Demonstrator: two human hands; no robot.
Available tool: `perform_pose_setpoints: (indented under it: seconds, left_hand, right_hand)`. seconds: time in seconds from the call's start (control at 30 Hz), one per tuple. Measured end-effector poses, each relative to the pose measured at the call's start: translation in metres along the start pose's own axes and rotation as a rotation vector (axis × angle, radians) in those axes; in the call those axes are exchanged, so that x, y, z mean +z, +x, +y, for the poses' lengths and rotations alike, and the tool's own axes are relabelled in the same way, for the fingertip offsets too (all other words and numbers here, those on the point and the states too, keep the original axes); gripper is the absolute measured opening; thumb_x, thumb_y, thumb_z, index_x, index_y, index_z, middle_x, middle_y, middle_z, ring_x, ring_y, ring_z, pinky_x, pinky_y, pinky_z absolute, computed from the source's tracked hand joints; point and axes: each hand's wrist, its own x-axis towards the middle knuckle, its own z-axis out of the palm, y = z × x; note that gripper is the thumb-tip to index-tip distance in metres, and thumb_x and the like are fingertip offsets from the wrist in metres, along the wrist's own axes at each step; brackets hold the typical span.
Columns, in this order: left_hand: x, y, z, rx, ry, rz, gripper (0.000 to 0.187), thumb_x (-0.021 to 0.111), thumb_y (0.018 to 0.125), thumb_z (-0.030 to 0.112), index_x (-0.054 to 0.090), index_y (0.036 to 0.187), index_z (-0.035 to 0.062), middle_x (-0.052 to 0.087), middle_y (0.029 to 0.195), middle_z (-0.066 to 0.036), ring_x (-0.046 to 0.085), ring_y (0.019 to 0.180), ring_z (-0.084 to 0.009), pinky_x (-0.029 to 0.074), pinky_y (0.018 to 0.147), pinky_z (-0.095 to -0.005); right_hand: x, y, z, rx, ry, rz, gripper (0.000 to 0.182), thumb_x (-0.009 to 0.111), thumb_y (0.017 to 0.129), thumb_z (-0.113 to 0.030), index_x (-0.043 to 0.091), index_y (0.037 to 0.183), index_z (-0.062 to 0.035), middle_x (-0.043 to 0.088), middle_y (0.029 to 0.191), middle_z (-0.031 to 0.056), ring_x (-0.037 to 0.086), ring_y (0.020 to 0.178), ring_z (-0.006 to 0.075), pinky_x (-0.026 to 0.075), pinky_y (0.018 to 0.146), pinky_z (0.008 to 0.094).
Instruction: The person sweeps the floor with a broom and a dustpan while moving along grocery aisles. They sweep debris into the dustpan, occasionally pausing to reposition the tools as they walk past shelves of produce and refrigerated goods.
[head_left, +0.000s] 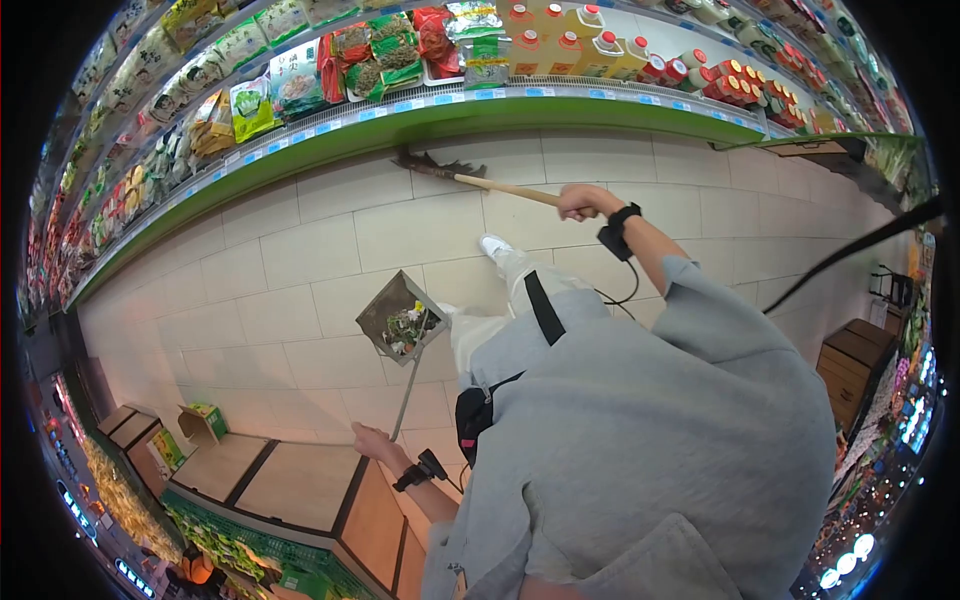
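My right hand (583,202) is closed around the light wooden handle of a broom (508,188). The broom's dark bristles rest on the tiled floor, beside the green base edge of the shelving. At the lower left my left hand (375,442) is closed at the end of a thin metal handle. That handle runs up to a grey dustpan (378,312), which is open-topped and holds green, white and yellow scraps. The dustpan stands just beside my legs, apart from the broom.
Shelves (390,112) with packaged goods and bottles curve along the top and left. Wooden display stands (295,484) with produce crates fill the lower left, with a small green box (205,422) nearby. A wooden cabinet (853,368) is at the right. A person's head shows at the bottom left.
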Motion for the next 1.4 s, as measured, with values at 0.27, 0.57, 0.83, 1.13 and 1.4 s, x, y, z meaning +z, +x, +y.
perform_pose_setpoints:
  seconds: [0.27,0.57,0.83,1.13,1.4]
  left_hand:
    - [-0.034,0.100,0.027,0.060,-0.056,-0.234,0.035,0.044,0.080,0.020,0.023,0.054,0.0124,0.024,0.049,0.002,0.022,0.040,-0.0112,0.017,0.037,-0.0288]
    - [-0.050,0.176,0.046,0.149,0.032,-0.256,0.037,0.044,0.080,0.020,0.023,0.051,0.0108,0.025,0.047,0.001,0.022,0.039,-0.0112,0.016,0.037,-0.0297]
    - [-0.022,0.257,0.079,0.292,0.217,-0.160,0.041,0.046,0.080,0.019,0.021,0.049,0.0089,0.020,0.046,0.002,0.019,0.042,-0.0123,0.017,0.042,-0.0331]
    - [-0.032,0.301,0.165,-0.011,0.118,-0.028,0.037,0.047,0.079,0.019,0.023,0.052,0.0112,0.024,0.047,0.002,0.021,0.039,-0.0112,0.015,0.038,-0.0294]
    - [0.032,0.331,0.207,-0.023,0.066,-0.052,0.035,0.045,0.079,0.019,0.022,0.054,0.0114,0.023,0.048,0.001,0.019,0.040,-0.0118,0.015,0.038,-0.0288]
  right_hand:
    - [0.085,-0.079,0.048,0.208,0.417,0.172,0.017,0.054,0.069,0.000,0.043,0.057,-0.0050,0.044,0.046,-0.0011,0.039,0.036,0.0064,0.031,0.032,0.0210]
    - [0.168,-0.072,0.085,0.016,1.366,0.024,0.018,0.047,0.073,0.006,0.037,0.065,-0.0062,0.042,0.056,-0.0010,0.043,0.045,0.0046,0.037,0.040,0.0143]
    - [0.217,0.049,-0.046,0.027,1.626,0.000,0.013,0.045,0.069,0.002,0.038,0.060,-0.0045,0.040,0.056,0.0037,0.038,0.046,0.0152,0.033,0.042,0.0259]
    - [0.279,0.128,-0.308,-0.015,1.077,-0.193,0.007,0.048,0.068,0.000,0.043,0.069,-0.0035,0.046,0.062,0.0051,0.049,0.054,0.0177,0.043,0.051,0.0295]
    - [0.267,0.156,-0.424,-0.101,0.771,-0.289,0.006,0.049,0.071,-0.007,0.045,0.067,-0.0048,0.046,0.060,0.0016,0.046,0.053,0.0116,0.038,0.049,0.0248]
